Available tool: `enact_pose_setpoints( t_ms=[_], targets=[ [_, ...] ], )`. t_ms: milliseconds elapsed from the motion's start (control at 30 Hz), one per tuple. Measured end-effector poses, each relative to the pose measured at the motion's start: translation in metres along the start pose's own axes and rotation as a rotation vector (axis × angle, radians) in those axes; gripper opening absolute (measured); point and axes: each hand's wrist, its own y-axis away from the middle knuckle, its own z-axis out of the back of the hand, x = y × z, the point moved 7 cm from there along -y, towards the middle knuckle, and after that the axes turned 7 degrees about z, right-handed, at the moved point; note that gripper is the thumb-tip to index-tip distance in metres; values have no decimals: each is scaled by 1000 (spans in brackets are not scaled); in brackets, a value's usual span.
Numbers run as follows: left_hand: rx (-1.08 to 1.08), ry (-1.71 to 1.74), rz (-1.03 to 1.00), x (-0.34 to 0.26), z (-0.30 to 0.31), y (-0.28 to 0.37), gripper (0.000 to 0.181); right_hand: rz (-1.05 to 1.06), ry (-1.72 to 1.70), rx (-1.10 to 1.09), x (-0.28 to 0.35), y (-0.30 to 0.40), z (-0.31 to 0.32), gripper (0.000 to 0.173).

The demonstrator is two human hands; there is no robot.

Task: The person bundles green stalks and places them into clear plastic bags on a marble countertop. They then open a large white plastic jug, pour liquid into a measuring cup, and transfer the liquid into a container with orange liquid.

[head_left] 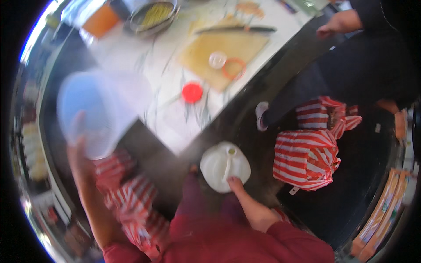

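My left hand, blurred, grips a translucent plastic tub by its side, raised at the left of the marble-patterned table. In front of my legs, my right hand holds the handle of a white plastic jug, whose round mouth is uncovered. A red lid lies on the table near its corner. Beyond it, a cutting board carries a clear round piece and an orange-red ring. A long dark object, possibly a knife, lies across the board's far edge.
A metal bowl with yellow-green food and an orange container stand at the back left. Red-and-white striped bags lie right, with more striped bags left. Another person stands at the right, one foot near the table.
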Motion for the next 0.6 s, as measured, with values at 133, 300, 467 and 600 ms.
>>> enact_pose_setpoints(
  t_ms=[133,300,467,600],
  targets=[
    [-284,501,0,25,91,138,48,-97,-213,-260,-21,-57,-9,37],
    [-567,135,101,110,85,234,47,-319,-506,-345,-12,-57,-32,51],
    [-374,84,363,202,31,251,55,-313,-179,-630,-13,-50,-25,50],
    [-229,-45,509,282,18,246,52,-325,-616,-516,-61,-86,-49,51]
  ],
)
